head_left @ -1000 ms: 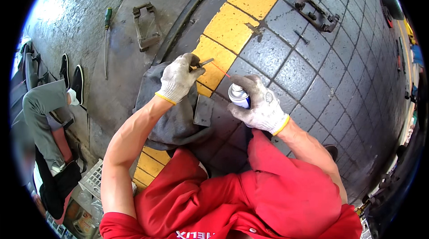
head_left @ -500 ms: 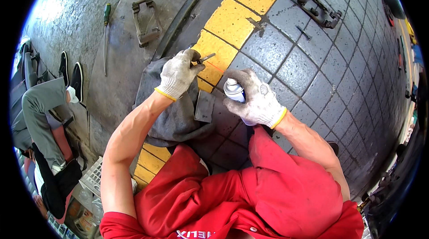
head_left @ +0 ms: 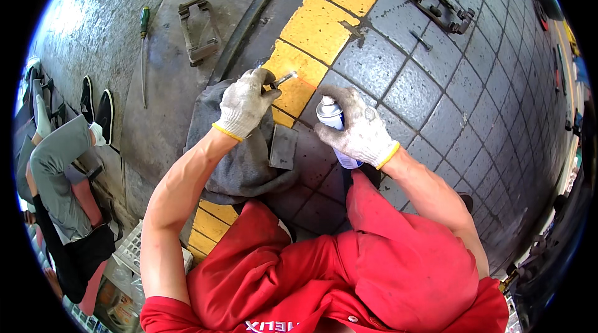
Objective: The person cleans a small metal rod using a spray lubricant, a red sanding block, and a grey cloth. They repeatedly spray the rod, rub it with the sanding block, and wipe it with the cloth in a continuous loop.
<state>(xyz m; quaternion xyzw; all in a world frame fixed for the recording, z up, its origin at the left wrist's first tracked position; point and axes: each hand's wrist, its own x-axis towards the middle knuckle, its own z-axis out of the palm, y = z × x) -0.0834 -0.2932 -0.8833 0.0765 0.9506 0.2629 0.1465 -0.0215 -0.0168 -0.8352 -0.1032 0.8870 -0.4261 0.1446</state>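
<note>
My left hand (head_left: 244, 104), in a white work glove with a yellow cuff, is closed on a small metal bolt-like part (head_left: 283, 79) whose end sticks out to the right. My right hand (head_left: 358, 129), gloved the same way, grips a blue and white spray can (head_left: 333, 122) held upright, its nozzle end toward the metal part a short way off. Below my left hand a grey cloth (head_left: 240, 155) lies on the ground with a flat dark metal plate (head_left: 283, 146) on its right edge.
Grey paving tiles and a yellow stripe (head_left: 314, 28) lie under my hands. A green-handled screwdriver (head_left: 144, 53) and a metal bracket (head_left: 198, 29) rest on concrete upper left. A dark metal caliper-like part (head_left: 442, 4) sits upper right. Another person (head_left: 56, 171) crouches at left.
Both hands have stayed in much the same place, with the can and the metal part still held. The view has shifted slightly.
</note>
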